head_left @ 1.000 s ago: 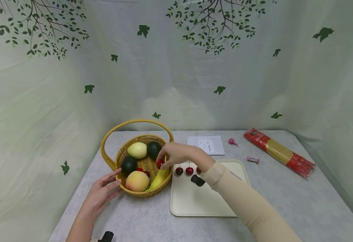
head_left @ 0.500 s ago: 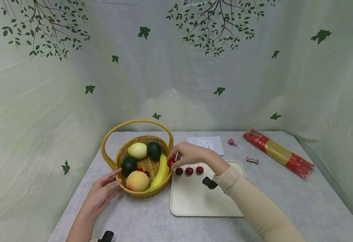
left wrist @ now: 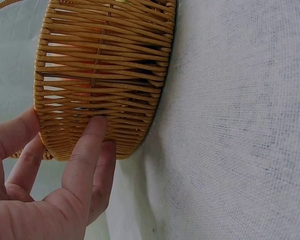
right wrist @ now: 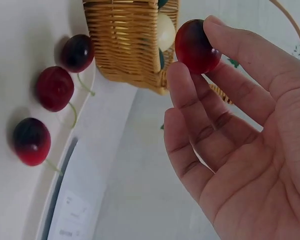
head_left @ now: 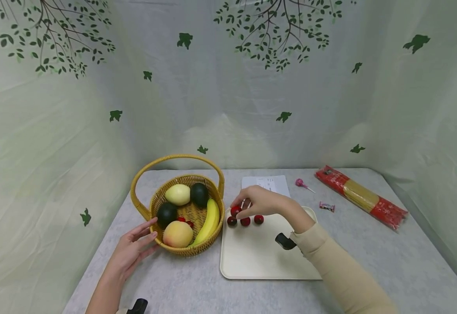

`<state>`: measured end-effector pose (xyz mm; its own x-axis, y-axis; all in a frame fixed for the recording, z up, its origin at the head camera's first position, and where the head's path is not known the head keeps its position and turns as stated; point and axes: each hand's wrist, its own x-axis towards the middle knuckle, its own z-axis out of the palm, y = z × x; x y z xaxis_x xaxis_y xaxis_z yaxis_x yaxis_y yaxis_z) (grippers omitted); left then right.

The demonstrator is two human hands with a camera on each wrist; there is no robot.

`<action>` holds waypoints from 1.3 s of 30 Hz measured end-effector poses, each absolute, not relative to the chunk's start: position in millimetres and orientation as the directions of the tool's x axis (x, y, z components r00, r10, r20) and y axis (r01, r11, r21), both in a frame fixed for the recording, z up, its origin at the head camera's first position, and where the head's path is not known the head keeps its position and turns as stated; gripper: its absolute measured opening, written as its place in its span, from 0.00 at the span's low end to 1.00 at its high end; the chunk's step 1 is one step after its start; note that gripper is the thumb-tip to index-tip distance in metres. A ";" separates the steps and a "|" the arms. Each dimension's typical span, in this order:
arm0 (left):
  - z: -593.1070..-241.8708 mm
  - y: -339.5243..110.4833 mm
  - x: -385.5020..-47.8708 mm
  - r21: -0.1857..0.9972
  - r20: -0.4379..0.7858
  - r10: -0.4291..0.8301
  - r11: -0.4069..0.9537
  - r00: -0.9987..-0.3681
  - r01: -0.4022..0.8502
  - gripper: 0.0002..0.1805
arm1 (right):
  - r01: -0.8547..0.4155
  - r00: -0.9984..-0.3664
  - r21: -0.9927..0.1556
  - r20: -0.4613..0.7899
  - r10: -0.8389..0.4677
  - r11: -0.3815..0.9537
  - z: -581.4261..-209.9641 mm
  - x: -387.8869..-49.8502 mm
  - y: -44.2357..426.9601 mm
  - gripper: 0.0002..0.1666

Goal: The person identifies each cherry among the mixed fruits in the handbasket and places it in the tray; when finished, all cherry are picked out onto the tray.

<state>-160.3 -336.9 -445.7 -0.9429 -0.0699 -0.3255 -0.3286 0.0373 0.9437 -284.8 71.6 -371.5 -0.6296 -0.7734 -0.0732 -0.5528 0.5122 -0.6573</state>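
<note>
The right hand (head_left: 261, 203) pinched a glossy cherry (right wrist: 196, 47); the left hand (head_left: 132, 250), fingers spread, touched the woven basket (left wrist: 105, 65). The paper's (head_left: 276, 184) print was illegible.

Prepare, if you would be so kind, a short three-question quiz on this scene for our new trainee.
1. Multiple choice: what does the right hand hold?
(a) a banana
(b) a cherry
(c) a lollipop

2. True or false: the left hand touches the woven basket.

3. Count: how many other cherries rest on the tray?

Key
1. (b) It is pinched between thumb and fingers.
2. True. Fingertips meet the weave.
3. Three, side by side in a row.
</note>
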 end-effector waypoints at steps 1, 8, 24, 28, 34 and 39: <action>-445.6 -336.8 -160.4 0.944 -0.325 -0.071 0.038 -0.943 -0.329 0.33 | -0.545 -0.636 -0.661 -0.075 -0.768 0.516 -372.5 -284.7 74.5 0.19; -444.8 -335.7 -160.0 0.944 -0.324 -0.073 0.037 -0.943 -0.327 0.33 | -0.485 -0.678 -0.689 -0.093 -0.729 0.539 -379.9 -283.4 95.5 0.18; -442.2 -333.8 -158.7 0.944 -0.325 -0.071 0.039 -0.943 -0.328 0.33 | -0.383 -0.780 -0.701 -0.103 -0.617 0.601 -403.4 -283.8 144.0 0.19; -441.9 -333.6 -159.2 0.944 -0.325 -0.071 0.039 -0.943 -0.328 0.33 | -0.373 -0.787 -0.708 -0.101 -0.609 0.600 -409.6 -286.4 154.1 0.19; -442.1 -333.8 -159.5 0.945 -0.321 -0.070 0.038 -0.945 -0.324 0.32 | -0.338 -0.801 -0.721 -0.118 -0.588 0.605 -420.5 -289.1 160.3 0.19; -443.6 -334.5 -159.9 0.945 -0.323 -0.073 0.031 -0.944 -0.326 0.32 | -0.317 -0.803 -0.733 -0.130 -0.581 0.602 -430.5 -291.6 161.1 0.19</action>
